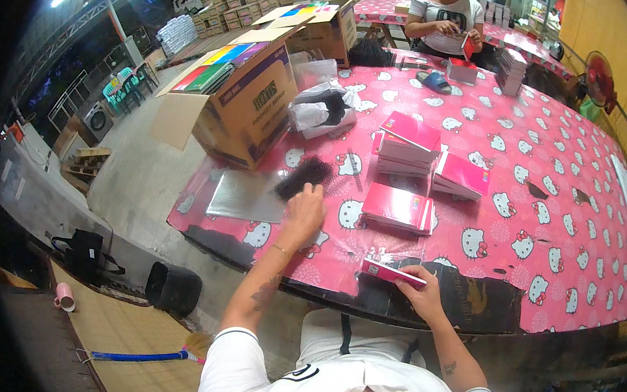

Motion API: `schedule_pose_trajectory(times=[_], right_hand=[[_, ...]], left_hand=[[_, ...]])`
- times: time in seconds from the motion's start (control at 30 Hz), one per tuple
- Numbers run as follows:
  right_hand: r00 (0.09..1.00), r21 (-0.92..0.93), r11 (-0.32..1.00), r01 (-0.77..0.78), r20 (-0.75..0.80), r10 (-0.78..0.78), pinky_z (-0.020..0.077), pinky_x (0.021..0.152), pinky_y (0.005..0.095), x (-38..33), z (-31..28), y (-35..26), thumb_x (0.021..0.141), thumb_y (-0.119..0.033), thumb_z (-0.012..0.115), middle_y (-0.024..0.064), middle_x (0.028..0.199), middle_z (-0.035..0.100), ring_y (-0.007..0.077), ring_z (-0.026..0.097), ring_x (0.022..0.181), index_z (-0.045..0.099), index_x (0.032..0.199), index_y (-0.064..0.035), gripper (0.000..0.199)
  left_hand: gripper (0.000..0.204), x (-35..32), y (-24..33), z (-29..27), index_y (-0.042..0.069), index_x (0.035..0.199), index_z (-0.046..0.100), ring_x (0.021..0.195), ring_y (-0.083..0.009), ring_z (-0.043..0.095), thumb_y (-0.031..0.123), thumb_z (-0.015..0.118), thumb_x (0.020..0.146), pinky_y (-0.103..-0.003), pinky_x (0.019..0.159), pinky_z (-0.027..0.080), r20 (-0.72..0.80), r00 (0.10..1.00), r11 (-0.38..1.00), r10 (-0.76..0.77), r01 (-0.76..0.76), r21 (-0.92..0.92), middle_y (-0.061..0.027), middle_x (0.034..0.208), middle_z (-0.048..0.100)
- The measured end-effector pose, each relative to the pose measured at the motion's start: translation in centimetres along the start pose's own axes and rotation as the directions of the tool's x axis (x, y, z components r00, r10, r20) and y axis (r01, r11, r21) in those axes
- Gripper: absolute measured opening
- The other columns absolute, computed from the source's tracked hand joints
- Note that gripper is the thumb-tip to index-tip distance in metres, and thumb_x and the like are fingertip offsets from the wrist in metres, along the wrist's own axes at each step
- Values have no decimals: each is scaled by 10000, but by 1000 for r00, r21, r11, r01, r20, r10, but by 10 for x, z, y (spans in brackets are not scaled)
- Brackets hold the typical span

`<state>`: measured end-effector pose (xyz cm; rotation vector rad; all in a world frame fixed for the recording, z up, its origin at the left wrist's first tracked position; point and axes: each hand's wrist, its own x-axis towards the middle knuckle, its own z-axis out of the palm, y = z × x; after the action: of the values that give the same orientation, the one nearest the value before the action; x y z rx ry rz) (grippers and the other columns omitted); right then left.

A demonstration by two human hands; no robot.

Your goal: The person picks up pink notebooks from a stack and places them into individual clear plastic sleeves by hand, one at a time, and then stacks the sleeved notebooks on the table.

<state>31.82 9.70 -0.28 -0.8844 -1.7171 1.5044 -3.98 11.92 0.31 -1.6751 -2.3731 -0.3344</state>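
Observation:
My right hand [423, 297] grips a pink notebook [387, 271] at the table's near edge, with its narrow side turned up and thumb and fingers around its right end. Clear film shows around the notebook's far side. My left hand [305, 214] reaches to a bundle of thin black strands [304, 178], its fingertips bent together at the bundle's near edge; what they pinch is hidden. Beside it lies a stack of clear plastic sleeves [246, 195]. Piles of pink notebooks [397, 206] stand just beyond my right hand.
An open carton [250, 110] of colourful packs stands at the table's left edge, near a crumpled white plastic bag [321, 112]. A blue slipper [436, 82] lies farther back. Across the table a person [445, 22] handles a red-covered book. A fan [600, 80] stands right.

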Motion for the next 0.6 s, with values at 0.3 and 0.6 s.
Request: schedule_pose_trajectory(times=[0.3, 0.6], right_hand=[[997, 0, 999, 54, 63, -54, 496, 813, 263, 13, -2, -3, 849, -28, 731, 58, 991, 701, 91, 617, 895, 665, 1085, -15, 245], [986, 54, 994, 90, 139, -97, 498, 845, 270, 22, -1, -3, 842, 9, 720, 52, 1034, 697, 110, 627, 943, 684, 1111, -24, 273]], left_hand=[[339, -39, 14, -45, 25, 1228, 579, 837, -355, 658, 67, 586, 892, -438, 742, 541, -205, 979, 822, -23, -98, -561, -190, 1119, 618], [476, -146, 117, -58, 107, 1354, 543, 1053, -443, 615, 2, 596, 892, -461, 857, 529, -33, 974, 551, 225, -155, -820, -254, 1288, 544]])
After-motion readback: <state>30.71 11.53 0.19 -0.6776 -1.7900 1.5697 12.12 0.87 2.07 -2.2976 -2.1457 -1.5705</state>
